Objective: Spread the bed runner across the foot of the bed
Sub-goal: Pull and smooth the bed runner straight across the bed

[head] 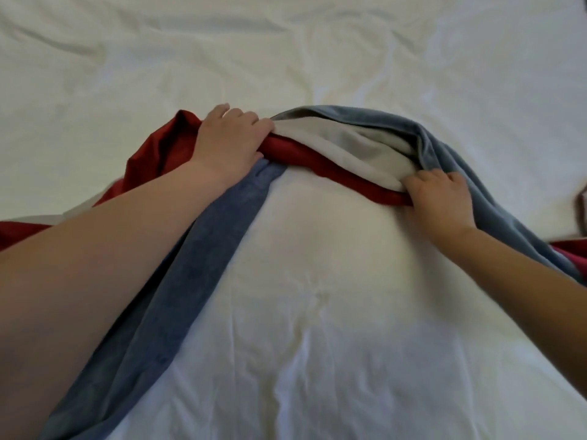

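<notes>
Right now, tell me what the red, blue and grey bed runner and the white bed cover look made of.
Red, blue and grey bed runner: soft, matte plush, perhaps velvet or fleece; fuzzy nap, thick limp folds. White bed cover: smooth woven cotton-like sheeting, matte; fine sharp creases.

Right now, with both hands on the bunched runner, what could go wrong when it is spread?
The bed runner is twisted between the left hand and the right hand, so pulling may leave its grey side up. Dragging it may also crease the already wrinkled white sheet.
</notes>
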Tool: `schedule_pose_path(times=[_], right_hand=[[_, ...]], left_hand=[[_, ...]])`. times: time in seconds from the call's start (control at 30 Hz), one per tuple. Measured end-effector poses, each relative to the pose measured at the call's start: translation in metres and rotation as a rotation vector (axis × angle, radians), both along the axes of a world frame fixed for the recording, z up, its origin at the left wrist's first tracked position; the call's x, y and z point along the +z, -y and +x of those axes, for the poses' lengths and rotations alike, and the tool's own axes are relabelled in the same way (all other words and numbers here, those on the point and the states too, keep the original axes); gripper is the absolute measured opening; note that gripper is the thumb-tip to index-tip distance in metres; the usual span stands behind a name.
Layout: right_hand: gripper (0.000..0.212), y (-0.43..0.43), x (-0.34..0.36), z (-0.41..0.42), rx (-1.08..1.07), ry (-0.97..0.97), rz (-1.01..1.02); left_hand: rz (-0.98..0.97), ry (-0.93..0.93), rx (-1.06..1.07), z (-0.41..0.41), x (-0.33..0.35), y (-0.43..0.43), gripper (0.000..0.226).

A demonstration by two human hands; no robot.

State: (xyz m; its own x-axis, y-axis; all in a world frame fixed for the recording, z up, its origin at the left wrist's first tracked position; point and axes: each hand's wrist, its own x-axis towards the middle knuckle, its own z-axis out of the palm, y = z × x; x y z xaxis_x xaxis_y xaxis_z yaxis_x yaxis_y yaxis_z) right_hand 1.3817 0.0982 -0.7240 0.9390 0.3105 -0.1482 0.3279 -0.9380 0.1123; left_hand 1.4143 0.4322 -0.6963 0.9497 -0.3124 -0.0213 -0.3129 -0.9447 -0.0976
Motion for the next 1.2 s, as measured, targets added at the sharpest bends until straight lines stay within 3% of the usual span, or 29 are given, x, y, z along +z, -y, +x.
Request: schedule_pose_path(times=[0.13,0.3,0.47,0.6,0.73,0.87,0.97,1.03,1.13,1.2], right_hand=[[0.008,0.009,0.017,-0.007,0.05,-0.003,0.064],[0.014,0.026,0.043,0.006,-0.01,0.156,0.178],[0.019,0.029,0.043,0.046,-0.022,0.277,0.199],[0.021,0.023,0.034,0.074,-0.303,0.282,0.281],[0.019,0.015,0.029,0.092,-0.653,0.295,0.519],[0.02,0.013,0.031,0.113,-0.764,0.326,0.692],[0.014,0.011,0.029,0.13,-0.713,0.35,0.809],[0.006,0.005,0.023,0.135,-0.597,0.222,0.818],[0.016,-0.003,0.007,0.128,-0.384,-0.043,0.654],[0.022,-0.01,0.001,0.115,-0.264,-0.051,0.516]], left_hand=[[-0.028,0.111,-0.002,0.001,0.005,0.008,0.024],[-0.011,0.245,-0.042,0.004,0.013,0.004,0.027],[-0.063,0.304,0.088,0.028,0.016,0.013,0.021],[-0.167,0.309,0.242,0.045,0.011,0.027,0.023],[-0.158,0.272,0.3,0.058,0.003,0.034,0.027],[-0.163,0.293,0.309,0.074,0.003,0.041,0.029],[-0.264,0.324,0.385,0.088,0.005,0.043,0.028],[-0.368,0.229,0.457,0.093,-0.001,0.044,0.027],[-0.404,0.015,0.458,0.08,-0.016,0.053,0.041],[-0.38,0.064,0.375,0.065,-0.023,0.058,0.035]])
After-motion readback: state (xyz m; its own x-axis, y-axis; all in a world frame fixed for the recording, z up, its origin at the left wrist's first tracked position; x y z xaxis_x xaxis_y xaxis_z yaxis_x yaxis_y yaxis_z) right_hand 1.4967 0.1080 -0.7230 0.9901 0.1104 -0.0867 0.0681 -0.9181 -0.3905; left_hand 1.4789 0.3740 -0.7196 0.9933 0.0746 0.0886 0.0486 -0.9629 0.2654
